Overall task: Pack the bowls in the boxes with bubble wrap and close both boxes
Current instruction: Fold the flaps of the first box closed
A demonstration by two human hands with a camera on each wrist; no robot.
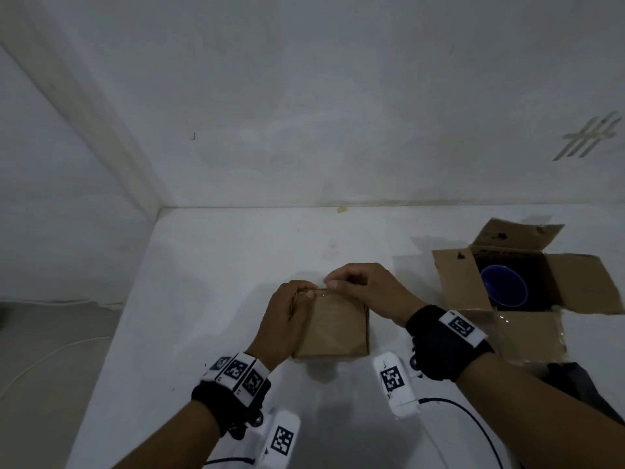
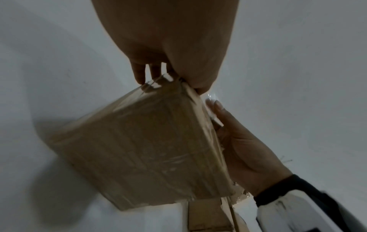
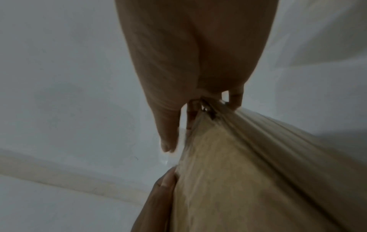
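Note:
A small closed cardboard box sits on the white table, glossy with clear tape over its top. My left hand grips its far left corner, fingers curled over the edge. My right hand pinches the box's far top edge beside the left fingers; a clear shiny strip shows there. In the right wrist view the right thumb lies along the box. To the right stands a second box, flaps open, with a blue bowl inside.
Clear plastic lies on the open box's near flap. A dark cloth and a black cable lie at the near right. The wall runs close behind; the table's left edge drops to the floor.

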